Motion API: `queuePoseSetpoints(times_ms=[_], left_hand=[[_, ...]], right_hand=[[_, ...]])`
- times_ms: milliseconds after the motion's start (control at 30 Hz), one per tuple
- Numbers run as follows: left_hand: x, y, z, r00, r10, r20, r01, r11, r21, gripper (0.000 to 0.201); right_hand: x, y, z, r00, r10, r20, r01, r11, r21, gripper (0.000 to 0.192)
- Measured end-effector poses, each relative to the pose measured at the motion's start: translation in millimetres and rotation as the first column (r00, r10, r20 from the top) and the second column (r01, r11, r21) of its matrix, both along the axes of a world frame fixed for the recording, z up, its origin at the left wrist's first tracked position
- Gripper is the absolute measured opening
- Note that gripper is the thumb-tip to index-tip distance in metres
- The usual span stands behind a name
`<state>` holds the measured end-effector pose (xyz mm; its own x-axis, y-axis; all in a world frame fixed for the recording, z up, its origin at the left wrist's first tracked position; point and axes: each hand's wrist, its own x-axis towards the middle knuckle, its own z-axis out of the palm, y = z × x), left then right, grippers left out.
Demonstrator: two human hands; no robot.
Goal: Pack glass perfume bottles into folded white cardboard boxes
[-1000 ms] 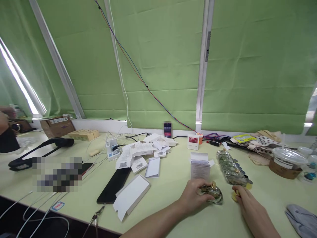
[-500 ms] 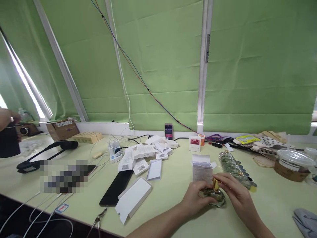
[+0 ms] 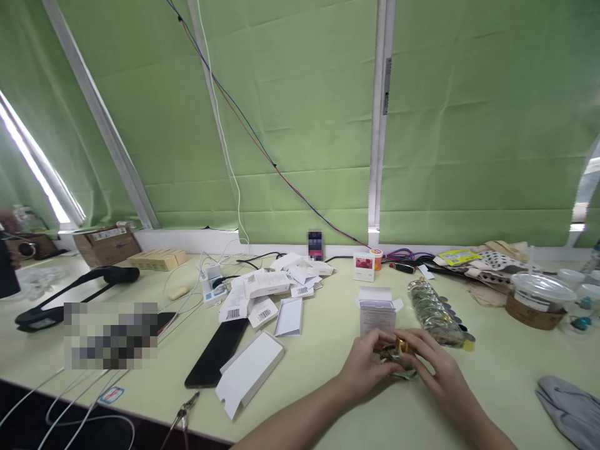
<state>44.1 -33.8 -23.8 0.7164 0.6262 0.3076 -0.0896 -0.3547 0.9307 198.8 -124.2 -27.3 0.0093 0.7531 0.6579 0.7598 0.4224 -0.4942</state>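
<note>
A small glass bottle with a gold cap (image 3: 400,357) lies on the pale green table (image 3: 328,387), gripped from both sides. My left hand (image 3: 364,364) holds its left side. My right hand (image 3: 434,374) covers its right side, fingertips at the gold cap. Most of the bottle is hidden by my fingers. Just behind it stands an open white carton (image 3: 376,310). To the right of the carton lies a row of several similar glass bottles (image 3: 434,312).
A black phone (image 3: 216,351) and a flat white box (image 3: 248,370) lie to the left, with a heap of barcode cartons (image 3: 269,289) behind. A lidded cup (image 3: 534,297) and grey cloth (image 3: 569,409) are at the right. Cables hang off the front edge. Another person's hand is at the far left.
My right hand came from the table beside the bottle onto its gold cap and now closes over the bottle's right side. My left hand stays on the bottle.
</note>
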Motion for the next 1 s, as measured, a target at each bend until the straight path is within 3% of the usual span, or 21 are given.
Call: queuePoseSetpoints(times_ms=[167,300,433,833,1000], left_hand=[[0.6,1.1,-0.7,1.000,0.021,-0.007,-0.021,1.000,-0.002,0.039],[1.3,2.3,-1.9,1.000,0.018,-0.022,-0.018,1.000,-0.006,0.041],[1.9,2.7,-2.9,0.999,0.033,-0.028,-0.033,0.999,-0.007,0.041],[1.5,2.7,1.1,1.000,-0.017,-0.021,0.015,0.996,-0.089,0.047],[2.5,2.6,-1.5,0.997,-0.073,-0.024,0.069,0.988,-0.140,0.047]], right_hand=[[5.3,-3.7,-12.9,0.997,0.008,0.072,0.001,0.992,-0.126,0.053],[8.6,-5.0,-16.6,0.999,0.014,0.036,-0.005,0.969,-0.249,0.062],[7.5,-5.9,-14.9,1.000,0.024,-0.006,-0.025,0.958,-0.284,0.062],[2.7,-10.8,-9.6,0.971,-0.007,-0.238,-0.065,0.954,-0.292,0.055],[3.4,-11.7,-13.0,0.996,-0.040,-0.080,0.030,0.991,-0.129,0.048]])
